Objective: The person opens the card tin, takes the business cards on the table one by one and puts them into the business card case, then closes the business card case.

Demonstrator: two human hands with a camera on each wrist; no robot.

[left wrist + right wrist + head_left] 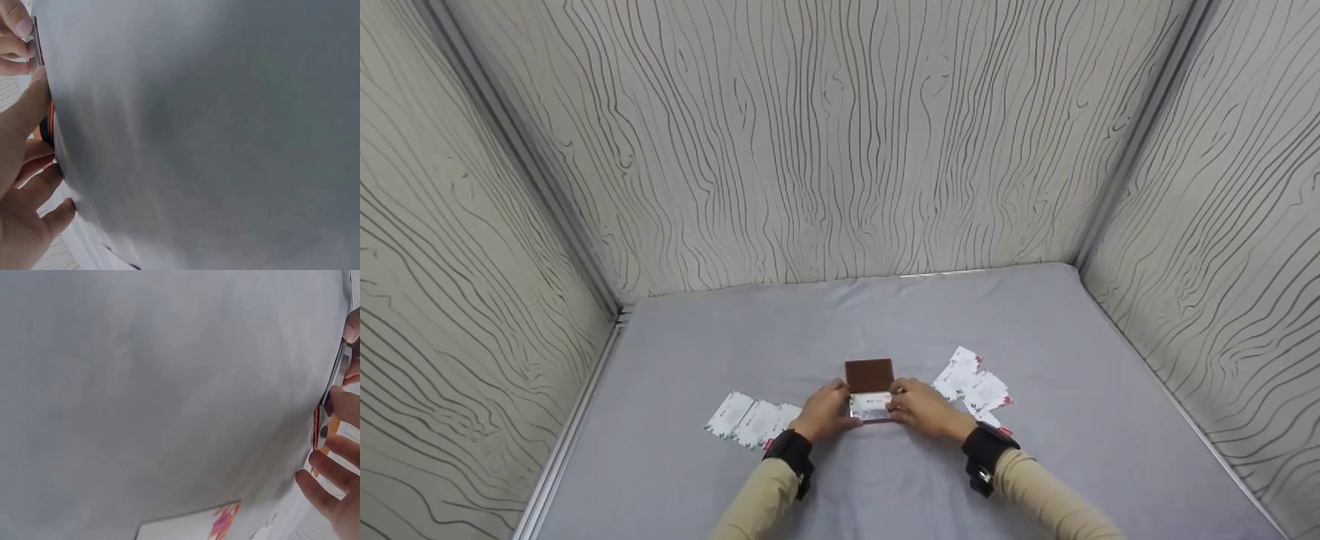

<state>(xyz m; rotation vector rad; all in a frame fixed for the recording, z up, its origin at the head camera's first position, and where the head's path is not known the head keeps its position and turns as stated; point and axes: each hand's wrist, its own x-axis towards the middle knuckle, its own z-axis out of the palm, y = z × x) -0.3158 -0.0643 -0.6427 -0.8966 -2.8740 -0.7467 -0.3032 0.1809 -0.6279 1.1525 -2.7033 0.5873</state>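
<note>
A small card case with a brown lid [869,376] lies on the grey cloth, its lid folded back away from the person. White printed cards [870,403] sit in the near half. At the left side my left hand [823,412] grips the case, thumb along its near edge. My right hand [924,409] holds the right side, with the thumb over the near half. From the left wrist, the case's thin edge [52,115] shows between thumb and fingers. The right wrist view shows the case [339,370] edge-on, held by both hands.
Overlapping white cards [755,421] lie spread on the cloth to the left. Another loose group of white cards [985,391] with red corners lies to the right, close by the right hand. Wood-patterned panels [840,150] enclose the table [697,330] at the back and sides.
</note>
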